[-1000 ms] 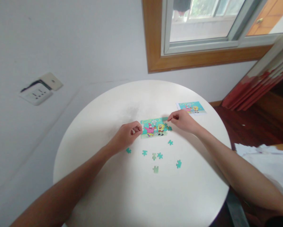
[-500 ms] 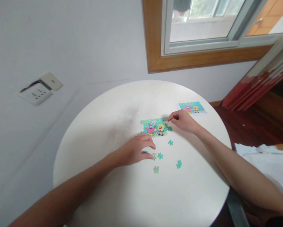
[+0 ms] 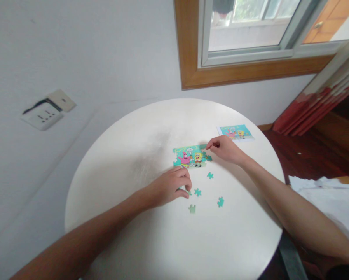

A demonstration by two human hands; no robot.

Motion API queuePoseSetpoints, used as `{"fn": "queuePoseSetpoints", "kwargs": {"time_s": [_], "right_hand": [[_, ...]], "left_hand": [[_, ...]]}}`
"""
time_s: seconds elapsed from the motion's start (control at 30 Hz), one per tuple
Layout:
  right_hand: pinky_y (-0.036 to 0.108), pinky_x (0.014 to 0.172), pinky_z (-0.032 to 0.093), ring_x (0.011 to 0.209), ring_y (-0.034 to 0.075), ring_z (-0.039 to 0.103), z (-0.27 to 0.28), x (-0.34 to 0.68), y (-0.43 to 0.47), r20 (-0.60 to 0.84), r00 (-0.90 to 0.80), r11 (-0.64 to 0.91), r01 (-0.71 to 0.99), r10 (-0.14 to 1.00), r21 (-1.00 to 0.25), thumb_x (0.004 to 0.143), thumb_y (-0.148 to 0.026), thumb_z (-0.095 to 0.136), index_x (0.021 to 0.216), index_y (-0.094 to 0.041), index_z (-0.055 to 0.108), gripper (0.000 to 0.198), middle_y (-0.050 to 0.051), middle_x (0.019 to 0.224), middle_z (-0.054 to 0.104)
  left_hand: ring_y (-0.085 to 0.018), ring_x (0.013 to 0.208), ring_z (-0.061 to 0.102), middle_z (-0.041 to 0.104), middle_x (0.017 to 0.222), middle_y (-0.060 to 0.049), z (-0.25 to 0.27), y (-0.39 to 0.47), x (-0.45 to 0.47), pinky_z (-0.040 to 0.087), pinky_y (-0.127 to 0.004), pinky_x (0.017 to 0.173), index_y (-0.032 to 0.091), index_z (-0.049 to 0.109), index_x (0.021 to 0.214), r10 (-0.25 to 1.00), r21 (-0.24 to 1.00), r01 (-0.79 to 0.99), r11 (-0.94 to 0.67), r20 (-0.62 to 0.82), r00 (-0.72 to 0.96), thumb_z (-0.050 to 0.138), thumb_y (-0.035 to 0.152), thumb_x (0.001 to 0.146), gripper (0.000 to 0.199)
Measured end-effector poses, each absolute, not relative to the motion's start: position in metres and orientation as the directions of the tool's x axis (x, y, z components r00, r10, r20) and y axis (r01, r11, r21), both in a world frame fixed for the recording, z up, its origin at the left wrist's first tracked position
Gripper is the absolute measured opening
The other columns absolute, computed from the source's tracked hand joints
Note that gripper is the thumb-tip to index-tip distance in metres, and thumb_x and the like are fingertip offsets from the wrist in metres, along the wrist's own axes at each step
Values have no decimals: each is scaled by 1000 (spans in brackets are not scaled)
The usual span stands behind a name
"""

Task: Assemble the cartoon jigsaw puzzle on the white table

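The puzzle (image 3: 189,156) lies flat on the table (image 3: 235,241), between the two hands: just beyond the fingers of the left hand (image 3: 187,187) and beside the fingertips of the right hand (image 3: 208,148). It is part-joined, a wide teal picture with pale yellow swirls along the top. A pink figure stands on the side towards the left hand, a yellow square one in brown towards the right, with a pale head above and between them. A pale green strip runs along the near edge, partly behind the left hand's knuckles. The left edge is notched; the right edge is stepped, with teal knobs below the right fingertips.

The left hand's thumb and fingers curve about a small pale green piece (image 3: 189,193); I cannot tell whether they grip it. The right hand has thumb and forefinger drawn close at the puzzle's far right corner; whether they pinch anything cannot be told. The hands are apart from each other.

Four loose pieces lie nearer the person than the right hand: three teal (image 3: 198,192), right of the left hand's fingertips, and one pale green just below them. Past the right hand's knuckles lies a card (image 3: 241,131) with a similar picture.
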State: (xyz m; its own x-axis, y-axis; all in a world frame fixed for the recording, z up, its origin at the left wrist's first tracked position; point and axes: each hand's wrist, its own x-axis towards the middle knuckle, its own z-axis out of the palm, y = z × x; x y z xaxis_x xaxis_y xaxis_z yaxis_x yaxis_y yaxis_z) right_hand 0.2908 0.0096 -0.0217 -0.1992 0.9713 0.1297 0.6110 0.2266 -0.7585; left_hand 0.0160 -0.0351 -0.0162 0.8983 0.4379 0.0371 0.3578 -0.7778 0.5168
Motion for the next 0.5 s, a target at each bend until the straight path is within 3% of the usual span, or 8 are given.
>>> {"fn": "queuePoseSetpoints", "kwargs": {"time_s": [0.23, 0.37, 0.5], "right_hand": [[27, 53, 34, 53, 12, 48, -21, 290, 9, 134, -203, 233, 614, 970, -754, 72, -16, 50, 75, -13, 73, 23, 4, 60, 64], [27, 51, 31, 51, 11, 45, -20, 290, 9, 151, -200, 243, 608, 968, -756, 72, -15, 51, 75, -13, 73, 22, 2, 55, 59], [27, 51, 30, 50, 10, 42, -17, 288, 6, 156, -215, 256, 593, 964, -764, 73, -15, 51, 77, -13, 73, 23, 1, 54, 56]], "left_hand": [[-18, 93, 53, 60, 94, -3, -11, -35, 19, 37, -29, 86, 17, 60, 82, 379, 493, 309, -813, 46, 924, 73, 25, 84, 15], [-15, 82, 54, 60, 82, 0, -11, -35, 20, 38, -27, 80, 17, 56, 78, 344, 523, 275, -807, 36, 938, 69, 23, 87, 16], [-13, 72, 57, 63, 78, 1, -14, -34, 19, 42, -23, 70, 17, 59, 83, 503, 607, 357, -710, 83, 860, 66, 17, 87, 8]]}}
